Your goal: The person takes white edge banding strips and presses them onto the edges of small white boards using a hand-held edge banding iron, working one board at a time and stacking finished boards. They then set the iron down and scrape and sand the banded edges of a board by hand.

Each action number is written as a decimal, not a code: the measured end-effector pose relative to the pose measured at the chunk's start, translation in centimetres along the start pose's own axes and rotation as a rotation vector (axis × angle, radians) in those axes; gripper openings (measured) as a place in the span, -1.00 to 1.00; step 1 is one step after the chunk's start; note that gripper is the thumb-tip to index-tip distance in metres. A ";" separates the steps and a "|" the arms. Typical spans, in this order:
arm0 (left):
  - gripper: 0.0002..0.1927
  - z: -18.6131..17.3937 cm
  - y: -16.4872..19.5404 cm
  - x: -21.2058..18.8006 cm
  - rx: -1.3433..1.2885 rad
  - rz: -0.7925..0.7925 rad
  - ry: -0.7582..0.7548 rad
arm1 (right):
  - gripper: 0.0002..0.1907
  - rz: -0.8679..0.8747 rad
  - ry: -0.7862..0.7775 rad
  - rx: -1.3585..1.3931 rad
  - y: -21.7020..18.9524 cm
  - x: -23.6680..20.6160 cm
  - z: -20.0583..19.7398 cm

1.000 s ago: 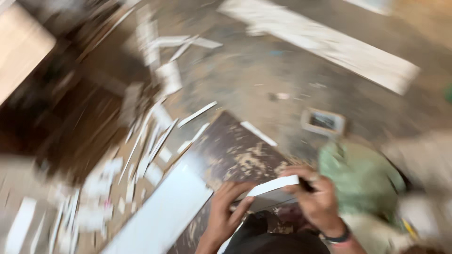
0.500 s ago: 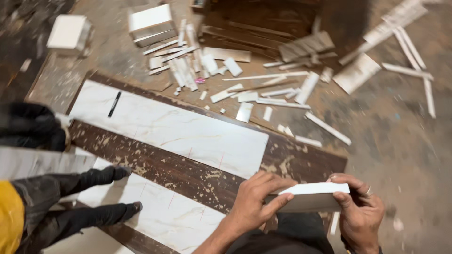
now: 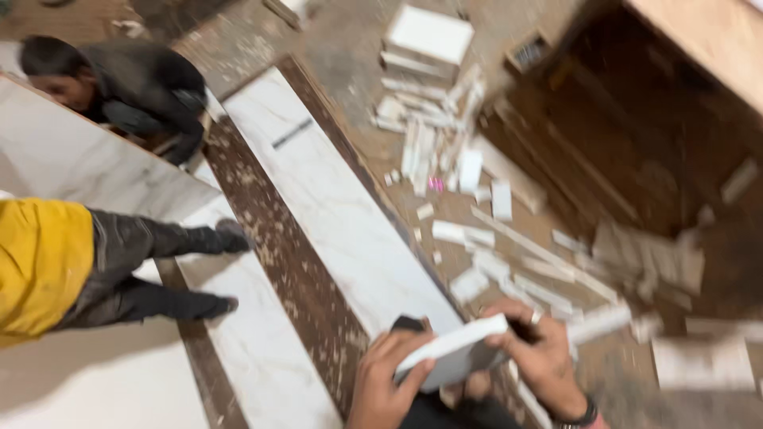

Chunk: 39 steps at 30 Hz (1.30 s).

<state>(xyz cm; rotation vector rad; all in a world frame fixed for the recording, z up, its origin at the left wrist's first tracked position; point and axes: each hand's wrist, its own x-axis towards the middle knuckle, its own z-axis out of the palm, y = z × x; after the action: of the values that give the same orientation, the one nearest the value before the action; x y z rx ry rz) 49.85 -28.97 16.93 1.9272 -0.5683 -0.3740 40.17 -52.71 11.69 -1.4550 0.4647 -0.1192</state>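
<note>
Tile piece (image 3: 453, 343) held low over long marble slab (image 3: 342, 214), left hand (image 3: 385, 381) fingers pinching its near end, right hand (image 3: 540, 357) gripping far end; offcuts (image 3: 445, 151) litter floor, piece not yet set down.

Two co-workers (image 3: 111, 87) (image 3: 95, 270); two long marble slabs (image 3: 350, 222) (image 3: 254, 349); one held tile piece (image 3: 453, 345).

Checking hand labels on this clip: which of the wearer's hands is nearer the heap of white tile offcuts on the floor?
Right. The right hand grips the white tile piece on the side facing the heap of offcuts; the left hand holds the opposite end, farther away.
</note>
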 end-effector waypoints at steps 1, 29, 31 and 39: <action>-0.75 -1.1 -0.6 2.2 -0.005 0.003 0.042 | -0.74 -0.006 -0.040 0.001 -1.0 3.7 0.9; -0.68 -41.6 -17.1 91.7 -0.036 -0.056 0.343 | -0.76 -0.213 -0.150 0.138 -25.1 104.3 31.2; -0.66 -44.9 -18.9 98.3 -0.113 -0.201 0.320 | -0.75 -0.175 -0.199 0.038 -27.3 111.9 32.8; -0.69 -51.7 -25.2 125.2 0.043 -0.072 0.364 | -0.77 -0.156 -0.208 0.081 -31.1 140.0 36.1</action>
<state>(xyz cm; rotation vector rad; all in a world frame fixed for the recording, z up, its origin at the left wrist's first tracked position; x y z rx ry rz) 186.17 -48.97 14.52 1.9991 -0.2698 -0.0505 186.73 -72.85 11.06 -1.4058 0.1750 -0.1085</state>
